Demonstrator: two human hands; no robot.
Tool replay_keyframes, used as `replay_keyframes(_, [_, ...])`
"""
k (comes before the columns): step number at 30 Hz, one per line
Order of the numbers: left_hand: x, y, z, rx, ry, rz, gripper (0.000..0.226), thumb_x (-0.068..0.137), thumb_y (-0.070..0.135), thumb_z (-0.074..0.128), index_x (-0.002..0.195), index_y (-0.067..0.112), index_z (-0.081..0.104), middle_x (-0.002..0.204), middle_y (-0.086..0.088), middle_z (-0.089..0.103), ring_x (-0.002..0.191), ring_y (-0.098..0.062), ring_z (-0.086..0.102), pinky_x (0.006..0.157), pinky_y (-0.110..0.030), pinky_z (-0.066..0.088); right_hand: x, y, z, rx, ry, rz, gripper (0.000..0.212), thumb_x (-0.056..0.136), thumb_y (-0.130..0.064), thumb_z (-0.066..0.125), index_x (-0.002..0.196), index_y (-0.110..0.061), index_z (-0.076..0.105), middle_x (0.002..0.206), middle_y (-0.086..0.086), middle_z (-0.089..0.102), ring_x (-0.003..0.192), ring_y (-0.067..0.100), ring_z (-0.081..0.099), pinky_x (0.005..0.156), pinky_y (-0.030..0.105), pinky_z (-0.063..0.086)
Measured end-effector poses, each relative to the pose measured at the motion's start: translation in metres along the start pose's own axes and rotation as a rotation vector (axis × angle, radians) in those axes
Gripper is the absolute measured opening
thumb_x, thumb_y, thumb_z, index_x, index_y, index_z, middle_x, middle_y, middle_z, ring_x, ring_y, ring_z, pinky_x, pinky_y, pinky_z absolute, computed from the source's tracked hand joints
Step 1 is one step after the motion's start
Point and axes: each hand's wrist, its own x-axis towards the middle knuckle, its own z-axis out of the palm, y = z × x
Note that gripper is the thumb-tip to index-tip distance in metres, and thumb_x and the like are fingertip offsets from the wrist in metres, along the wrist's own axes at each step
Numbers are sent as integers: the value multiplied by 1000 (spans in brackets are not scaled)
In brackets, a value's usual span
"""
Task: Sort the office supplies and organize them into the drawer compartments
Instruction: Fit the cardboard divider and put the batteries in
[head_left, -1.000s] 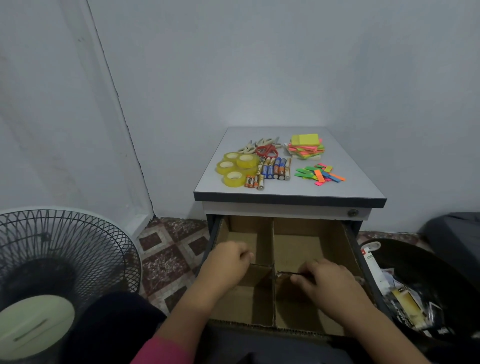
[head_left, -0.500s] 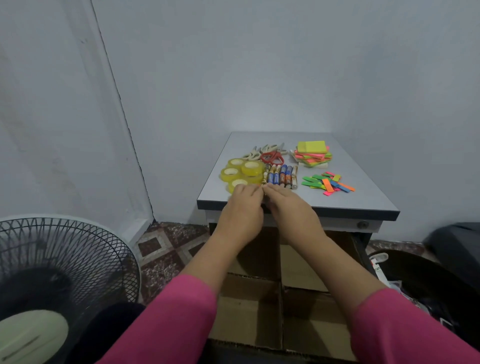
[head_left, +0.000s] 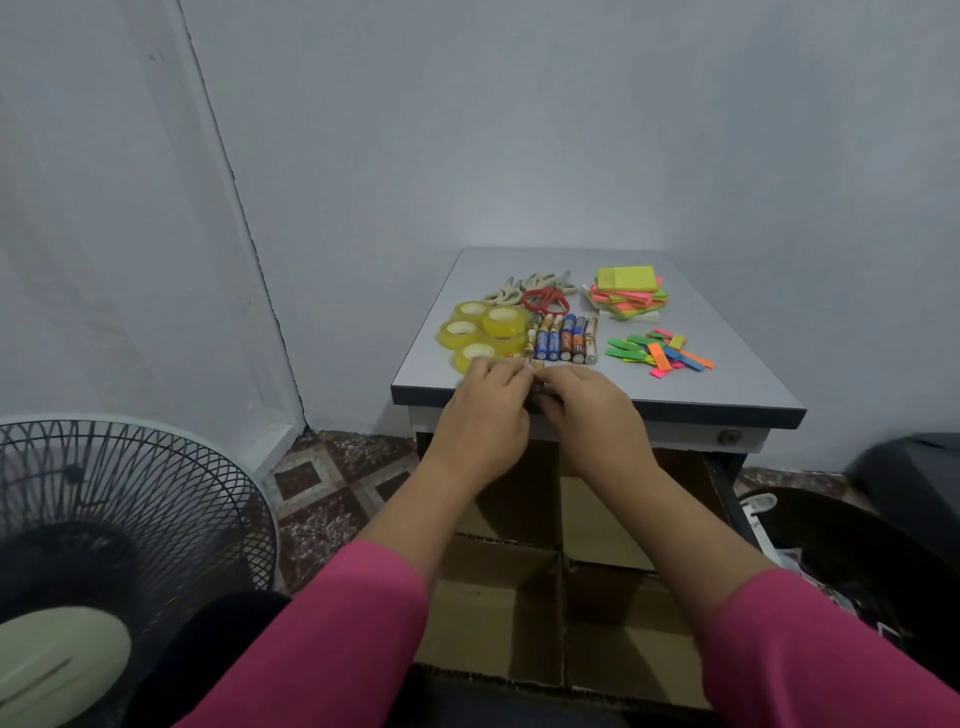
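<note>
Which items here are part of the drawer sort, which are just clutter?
Job: tape rolls, batteries, scissors, sticky note pads, coloured tabs, drawer compartments, left hand, right hand.

Lying about: fan, black bin.

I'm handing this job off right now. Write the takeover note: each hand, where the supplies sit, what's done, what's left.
Left hand and right hand: fingertips meet over the small batteries at the cabinet top's front edge; the grip itself is hidden.
On the top: tape rolls at left, battery row in the middle, scissors behind, sticky notes at back right, coloured tabs at front right.
Drawer: open below, cardboard dividers in place, no supplies visible in the compartments.
Done: nothing sorted in yet.
Left: move each group into its own compartment, probably batteries first.
</note>
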Motion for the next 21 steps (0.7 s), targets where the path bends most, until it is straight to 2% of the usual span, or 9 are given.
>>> replay_keyframes(3, [-3, -2, 0, -3, 58, 36, 27, 82, 2, 65, 109, 1, 67, 109, -13, 67, 97, -31, 57, 80, -41, 54, -5, 3, 3, 6, 41, -56, 21, 89, -13, 64, 110, -11, 66, 100, 6, 68, 93, 21, 63, 79, 32, 51])
replay_keyframes(7, [-2, -5, 2, 29, 81, 94, 25, 80, 5, 71, 105, 4, 69, 104, -12, 69, 93, -30, 59, 73, -41, 56, -14, 7, 2, 14, 85, -76, 17, 88, -15, 65, 104, -9, 68, 93, 7, 69, 86, 21, 64, 71, 32, 54])
replay_keyframes(12, [-3, -10, 2, 52, 94, 183, 29, 75, -3, 74, 103, 1, 69, 99, -14, 69, 88, -32, 60, 64, -41, 56, -31, 5, -10, 57, 160, -50, 23, 84, -13, 70, 107, -7, 68, 96, 6, 70, 89, 18, 65, 78, 23, 48])
replay_keyframes(15, [-4, -9, 1, 80, 129, 240, 34, 72, -7, 74, 105, -4, 68, 98, -17, 69, 85, -34, 62, 63, -41, 57, -42, -1, -20, 167, 181, 26, 25, 84, -13, 70, 109, -7, 68, 100, 4, 70, 94, 13, 65, 82, 22, 50])
replay_keyframes(17, [-4, -8, 0, 87, 171, 252, 34, 69, -8, 74, 103, -5, 68, 96, -19, 70, 83, -34, 63, 64, -39, 57, -51, -4, -26, 290, 187, 131, 27, 86, -15, 68, 112, -10, 68, 103, -2, 68, 97, 5, 61, 85, 14, 46])
replay_keyframes(19, [-4, -7, 1, 99, 195, 243, 36, 67, -9, 75, 102, -5, 69, 95, -19, 70, 83, -35, 64, 67, -37, 58, -59, -5, -28, 412, 180, 252, 27, 87, -18, 67, 113, -16, 68, 103, -9, 66, 96, -3, 60, 83, 7, 44])
replay_keyframes(21, [-3, -9, 4, 100, 192, 211, 37, 67, -10, 76, 103, -4, 69, 95, -18, 71, 84, -34, 65, 69, -37, 58, -67, -6, -26, 523, 168, 350, 26, 86, -20, 67, 112, -22, 67, 100, -13, 67, 94, -5, 61, 79, 7, 47])
